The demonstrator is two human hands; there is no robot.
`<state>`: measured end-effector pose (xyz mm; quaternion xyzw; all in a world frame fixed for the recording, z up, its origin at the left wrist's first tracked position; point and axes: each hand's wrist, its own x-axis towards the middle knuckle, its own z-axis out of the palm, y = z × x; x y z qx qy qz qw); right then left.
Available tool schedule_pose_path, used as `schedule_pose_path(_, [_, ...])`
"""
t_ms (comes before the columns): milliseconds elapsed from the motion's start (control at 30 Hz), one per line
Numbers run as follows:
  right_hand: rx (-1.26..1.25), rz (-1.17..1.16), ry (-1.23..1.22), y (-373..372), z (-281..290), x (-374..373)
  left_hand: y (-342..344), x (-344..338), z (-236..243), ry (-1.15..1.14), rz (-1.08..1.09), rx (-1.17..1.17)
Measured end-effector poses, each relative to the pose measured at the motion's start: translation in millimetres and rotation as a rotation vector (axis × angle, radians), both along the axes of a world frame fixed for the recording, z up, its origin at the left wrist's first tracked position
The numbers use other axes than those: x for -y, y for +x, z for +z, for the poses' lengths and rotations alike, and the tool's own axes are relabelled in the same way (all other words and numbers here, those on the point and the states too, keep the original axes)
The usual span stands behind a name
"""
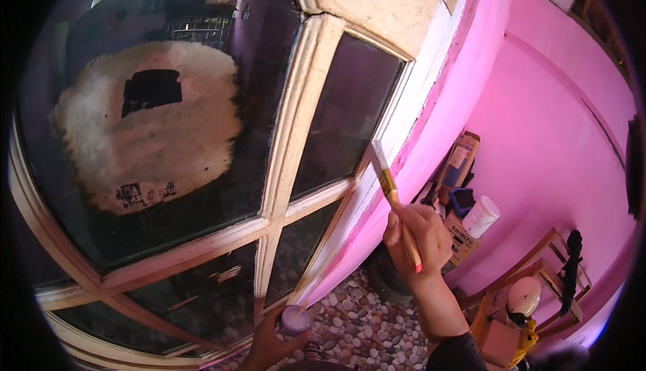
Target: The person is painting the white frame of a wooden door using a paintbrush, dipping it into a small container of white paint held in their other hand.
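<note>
My right hand [418, 236] is closed around the handle of a paintbrush [388, 181]. Its pale, paint-coated bristles meet the white window frame edge [397, 112], just beside the pink wall. Lower down, my left hand [274, 341] grips a small paint cup [296, 318] with pale paint inside, held upright below the window. The cream wooden frame [303, 102] divides several dark glass panes. On the biggest pane [262, 54] is a large pale patch [202, 135] with ragged edges and a dark block in it.
Pink wall [538, 102] curves along the right. Against it stand a cardboard box [464, 236], a white bucket [482, 215] and a blue tray [461, 200]. A wooden chair [538, 270] with a pale helmet [524, 297] is at lower right. The floor [356, 330] has a pebble pattern.
</note>
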<state>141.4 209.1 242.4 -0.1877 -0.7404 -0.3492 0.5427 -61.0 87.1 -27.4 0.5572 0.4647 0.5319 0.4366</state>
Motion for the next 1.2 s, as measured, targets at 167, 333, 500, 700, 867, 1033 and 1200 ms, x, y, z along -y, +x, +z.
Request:
schedule_pose_path(167, [0.04,-0.026,-0.077,9.0,-8.1,12.0,1.4,-0.4,7.7,-0.047,-0.019,0.066])
schedule_pose_path(333, [-0.012,-0.058,-0.018,7.7,7.4,10.6,-0.9,-1.4,8.7,-0.051,0.0,0.001])
schedule_pose_path(500, [0.016,-0.001,-0.036,1.5,-2.4,3.3,-2.7,-0.2,9.4,-0.01,-0.013,0.001])
schedule_pose_path(700, [0.099,-0.029,-0.136,12.5,-10.0,17.4,-0.7,-2.9,12.8,-0.021,-0.057,0.034])
schedule_pose_path(867, [0.026,-0.027,-0.014,5.0,5.3,12.1,-4.0,-1.9,14.9,-0.019,-0.024,0.007])
schedule_pose_path(1033, [0.076,0.006,-0.103,5.5,-10.4,8.6,-2.4,-2.8,16.6,-0.037,-0.069,0.047])
schedule_pose_path(1200, [0.08,-0.018,-0.159,10.6,-13.9,15.7,-2.3,-1.8,14.0,-0.022,-0.042,0.059])
